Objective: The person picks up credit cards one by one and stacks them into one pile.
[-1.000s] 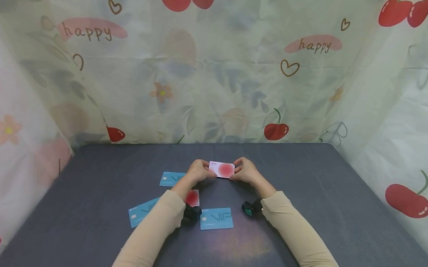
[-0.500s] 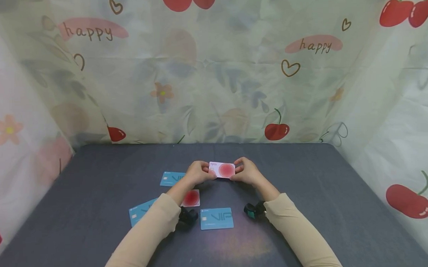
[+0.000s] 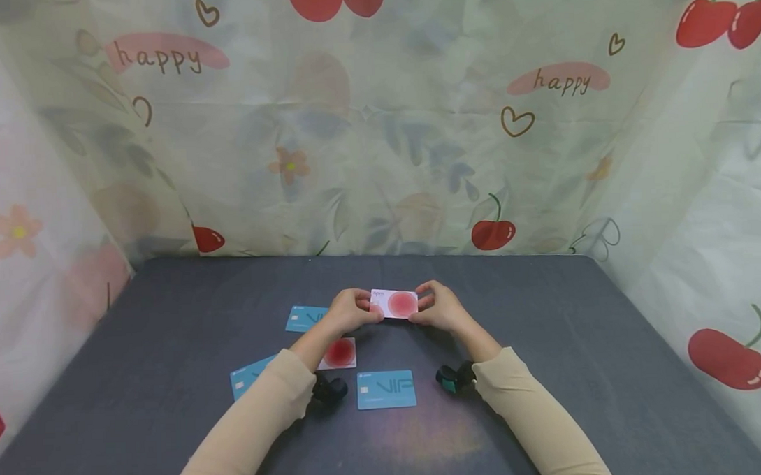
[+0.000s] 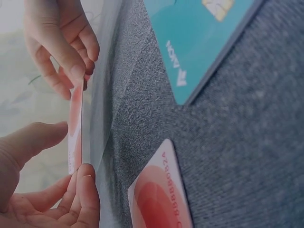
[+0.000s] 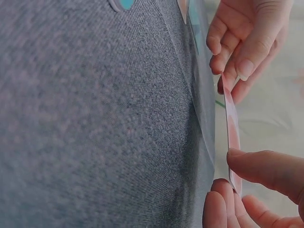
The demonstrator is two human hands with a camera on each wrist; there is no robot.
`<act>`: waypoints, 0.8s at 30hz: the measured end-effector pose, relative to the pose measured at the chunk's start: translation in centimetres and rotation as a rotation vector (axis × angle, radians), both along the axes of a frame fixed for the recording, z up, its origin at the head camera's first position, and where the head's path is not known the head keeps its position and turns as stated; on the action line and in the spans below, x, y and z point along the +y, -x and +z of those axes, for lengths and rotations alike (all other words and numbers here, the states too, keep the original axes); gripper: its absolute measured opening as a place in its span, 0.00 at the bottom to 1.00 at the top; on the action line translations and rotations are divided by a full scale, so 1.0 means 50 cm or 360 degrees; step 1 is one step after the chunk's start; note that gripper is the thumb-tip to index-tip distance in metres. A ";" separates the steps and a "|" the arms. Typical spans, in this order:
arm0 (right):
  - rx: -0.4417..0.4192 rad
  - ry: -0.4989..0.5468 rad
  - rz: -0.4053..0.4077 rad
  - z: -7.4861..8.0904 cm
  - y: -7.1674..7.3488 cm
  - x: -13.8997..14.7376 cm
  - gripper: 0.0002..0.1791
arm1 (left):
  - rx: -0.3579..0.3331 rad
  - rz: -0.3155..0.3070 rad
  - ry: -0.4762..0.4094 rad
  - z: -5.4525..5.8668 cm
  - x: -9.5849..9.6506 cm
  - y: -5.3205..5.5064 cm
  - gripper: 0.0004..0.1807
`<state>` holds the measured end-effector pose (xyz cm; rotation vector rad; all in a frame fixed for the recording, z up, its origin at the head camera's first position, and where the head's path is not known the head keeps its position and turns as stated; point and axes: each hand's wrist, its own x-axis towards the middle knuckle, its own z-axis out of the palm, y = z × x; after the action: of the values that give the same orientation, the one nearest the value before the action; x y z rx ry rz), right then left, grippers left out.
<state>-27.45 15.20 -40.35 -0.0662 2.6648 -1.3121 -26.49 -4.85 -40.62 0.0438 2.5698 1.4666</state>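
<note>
A white-and-pink card (image 3: 394, 303) with a red disc on it is held up over the table between both hands. At its left end, my left hand (image 3: 348, 308) holds the card between thumb and fingers. The right end is pinched by my right hand (image 3: 442, 306). Seen from the left wrist, the card (image 4: 75, 128) appears nearly edge-on, with the left hand (image 4: 47, 185) at its lower end and the right hand (image 4: 61, 42) at its upper end. From the right wrist, the right thumb (image 5: 261, 168) lies against the card's face.
On the dark grey table (image 3: 514, 289) lie a blue VIP card (image 3: 386, 389) in front, another blue card (image 3: 304, 318) behind the left forearm, and a third blue card (image 3: 250, 376), partly covered by the left sleeve. A pink card (image 3: 339, 353) lies beside the left wrist. Printed cloth (image 3: 376, 126) hangs behind.
My left forearm has shifted slightly left, showing more of the pink card on the table. The held card stays almost in place, lowered slightly, with both hands still on it.
</note>
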 end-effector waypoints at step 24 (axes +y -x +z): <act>-0.0030 0.0051 0.0009 0.019 -0.021 0.002 0.31 | 0.0071 -0.0078 -0.0005 0.006 -0.008 -0.015 0.34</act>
<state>-26.40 15.29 -39.39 -0.0650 2.6264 -1.3469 -25.75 -5.23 -40.30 0.1402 2.5819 1.4686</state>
